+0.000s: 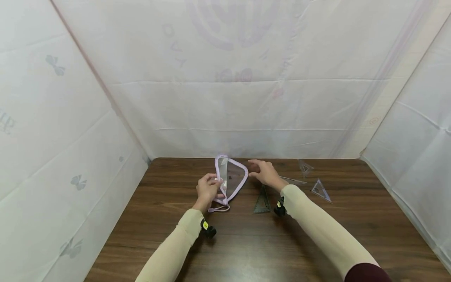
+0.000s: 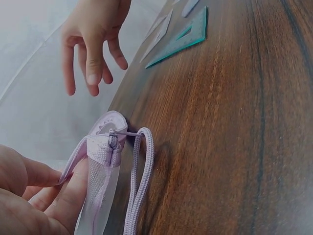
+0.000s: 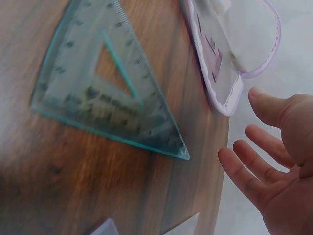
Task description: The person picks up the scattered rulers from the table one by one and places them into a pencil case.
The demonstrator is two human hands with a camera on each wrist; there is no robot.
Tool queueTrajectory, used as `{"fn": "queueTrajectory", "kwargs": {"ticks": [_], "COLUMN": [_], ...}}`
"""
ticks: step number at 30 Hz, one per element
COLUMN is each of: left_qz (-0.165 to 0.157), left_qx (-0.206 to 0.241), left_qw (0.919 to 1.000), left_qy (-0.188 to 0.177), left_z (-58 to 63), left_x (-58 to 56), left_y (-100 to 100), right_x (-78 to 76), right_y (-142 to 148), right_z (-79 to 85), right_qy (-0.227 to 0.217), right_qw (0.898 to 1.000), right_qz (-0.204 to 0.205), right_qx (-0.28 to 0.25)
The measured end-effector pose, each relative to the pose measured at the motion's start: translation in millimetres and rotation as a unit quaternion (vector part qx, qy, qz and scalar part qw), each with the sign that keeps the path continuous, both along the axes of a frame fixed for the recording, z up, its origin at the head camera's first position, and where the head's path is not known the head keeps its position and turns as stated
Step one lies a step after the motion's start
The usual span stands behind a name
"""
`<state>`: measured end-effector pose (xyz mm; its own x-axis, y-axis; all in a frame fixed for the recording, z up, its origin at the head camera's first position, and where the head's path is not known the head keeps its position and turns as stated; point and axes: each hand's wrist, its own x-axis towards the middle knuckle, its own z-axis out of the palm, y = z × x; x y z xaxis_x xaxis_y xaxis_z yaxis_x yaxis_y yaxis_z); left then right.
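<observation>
A clear mesh pouch [image 1: 237, 178] with lilac edging and a zipper stands spread at its mouth near the back of the table. My left hand [image 1: 207, 189] pinches its near edge between thumb and fingers, as the left wrist view shows. A lilac cord loop [image 2: 139, 181] dangles from the zipper end. My right hand [image 1: 265, 172] hovers just right of the pouch, fingers spread and holding nothing. Below that hand lies a greenish set square [image 3: 105, 93] with printed marks, flat on the wood.
Right of my right hand lie a clear ruler-like piece [image 1: 294, 181], a small clear set square [image 1: 305, 167] and a bluish set square [image 1: 321, 190]. White sheeting [image 1: 246, 117] hangs behind the brown wooden table [image 1: 239, 250] and along both sides.
</observation>
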<state>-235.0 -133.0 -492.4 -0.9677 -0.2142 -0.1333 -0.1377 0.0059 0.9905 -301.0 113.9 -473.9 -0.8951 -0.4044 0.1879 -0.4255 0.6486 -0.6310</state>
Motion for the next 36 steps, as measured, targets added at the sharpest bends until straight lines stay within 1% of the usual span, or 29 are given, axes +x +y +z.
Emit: {"fn": "queueTrajectory", "kwargs": {"ticks": [16,19,26,32,36], "left_qz": [0.000,0.000,0.000,0.004,0.004], "left_qx": [0.006,0.005,0.001,0.010,0.013], "left_qw": [1.0000,1.0000,0.9999,0.9999,0.9999], "left_qy": [0.005,0.008,0.012,0.010,0.009], "left_z": [-1.2,-1.4,-2.5,-3.0,-3.5], "left_x": [0.5,1.0,-0.1,-0.4,-0.6], "left_y": [-1.0,-1.1,-0.4,0.7,1.3], "right_x": [12.1,15.2,21.3,24.7,27.5], "right_y": [17.2,20.7,28.2,33.9,38.4], "right_z": [-1.8,-1.4,-0.8,-2.6,-3.7], "right_qy": [0.014,0.014,-0.007,-0.003,0.002], "right_qw": [1.000,1.000,0.999,0.999,0.998], "right_qz": [0.019,0.019,0.032,0.037,0.049], "right_qx": [0.008,0.015,0.027,0.039,0.040]}}
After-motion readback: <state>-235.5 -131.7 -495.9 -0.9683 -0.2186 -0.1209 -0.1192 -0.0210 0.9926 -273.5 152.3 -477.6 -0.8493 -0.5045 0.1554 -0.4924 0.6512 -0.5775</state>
